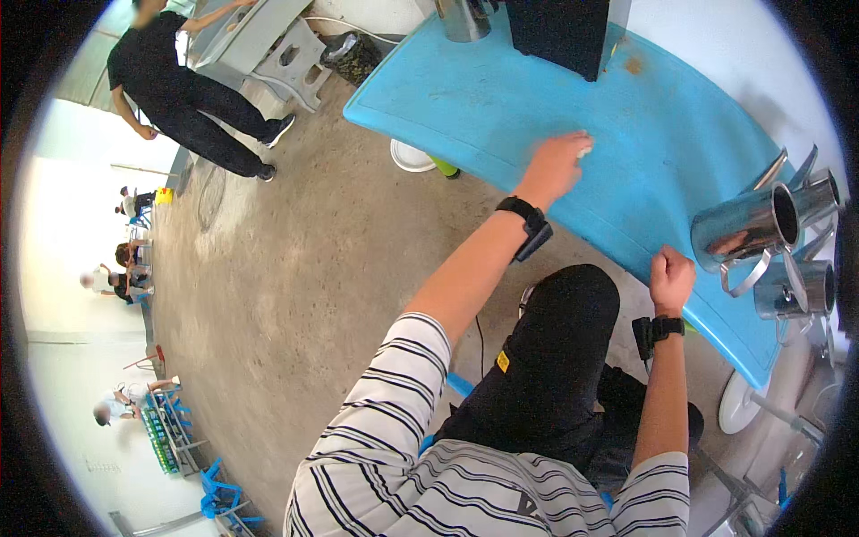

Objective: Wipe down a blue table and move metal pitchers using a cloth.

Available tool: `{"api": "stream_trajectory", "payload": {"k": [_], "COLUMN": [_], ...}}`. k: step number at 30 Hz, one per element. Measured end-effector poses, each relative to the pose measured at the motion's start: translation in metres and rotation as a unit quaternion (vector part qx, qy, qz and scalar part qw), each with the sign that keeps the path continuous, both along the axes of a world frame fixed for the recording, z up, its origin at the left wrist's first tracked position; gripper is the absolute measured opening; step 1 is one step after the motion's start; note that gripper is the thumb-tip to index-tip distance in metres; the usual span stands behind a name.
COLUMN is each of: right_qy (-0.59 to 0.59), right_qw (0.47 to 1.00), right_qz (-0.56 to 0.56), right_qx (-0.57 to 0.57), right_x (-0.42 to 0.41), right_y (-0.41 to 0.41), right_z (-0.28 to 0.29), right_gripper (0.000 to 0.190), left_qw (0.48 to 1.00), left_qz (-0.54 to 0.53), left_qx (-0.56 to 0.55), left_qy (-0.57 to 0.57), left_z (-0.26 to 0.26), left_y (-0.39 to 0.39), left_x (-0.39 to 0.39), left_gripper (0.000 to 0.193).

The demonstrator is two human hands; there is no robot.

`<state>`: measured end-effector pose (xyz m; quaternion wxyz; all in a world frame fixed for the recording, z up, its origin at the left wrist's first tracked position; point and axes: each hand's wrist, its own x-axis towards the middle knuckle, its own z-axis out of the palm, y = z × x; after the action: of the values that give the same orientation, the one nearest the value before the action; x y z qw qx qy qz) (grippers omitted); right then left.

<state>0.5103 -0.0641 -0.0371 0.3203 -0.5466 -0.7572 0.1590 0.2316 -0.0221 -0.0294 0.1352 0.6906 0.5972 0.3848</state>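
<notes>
My left hand (554,166), slightly blurred, is over the blue tabletop (496,101), its fingers closed around a small pale thing (584,152) that I cannot identify. At the table's near edge my right hand (672,276) is a fist, with nothing visible in it. Just right of that fist, a shiny metal pitcher (735,228) lies tilted in this view, among several others such as a smaller one (782,292). A black box-like object (560,33) stands at the far side, beside another metal vessel (464,20). A brown stain (633,65) marks the tabletop.
A person in black (188,101) stands at the upper left by a grey plastic stool (292,64) and a bagged bin (352,57). Below the table show a white round lid (411,156) and a white disc-shaped base (738,403). Several people sit along the far left wall.
</notes>
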Motion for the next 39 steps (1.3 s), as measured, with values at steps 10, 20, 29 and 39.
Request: {"api": "stream_trajectory", "payload": {"k": [10,20,29,39], "right_qy": [0.008,0.048,0.062,0.096], "right_qw": [1.000,0.998,0.997,0.995], "right_qz": [0.015,0.043,0.048,0.038], "right_qx": [-0.001,0.007,0.000,0.002], "right_x": [0.000,-0.002,-0.007,-0.010], "right_y": [-0.004,-0.005,-0.009,-0.010], "right_z": [0.005,0.005,0.010,0.017], "right_gripper": [0.022,0.020,0.021,0.024], "left_qw": [0.968,0.967,0.985,0.991], "left_qz": [-0.234,-0.166,0.088,0.084], "left_qx": [0.049,-0.076,-0.068,-0.082], "left_qy": [0.070,0.175,0.132,0.067], "left_z": [-0.007,0.034,0.022,0.017], "left_y": [-0.023,-0.071,-0.050,0.005], "left_x": [0.027,-0.085,-0.106,-0.012], "left_gripper": [0.055,0.072,0.058,0.043]}}
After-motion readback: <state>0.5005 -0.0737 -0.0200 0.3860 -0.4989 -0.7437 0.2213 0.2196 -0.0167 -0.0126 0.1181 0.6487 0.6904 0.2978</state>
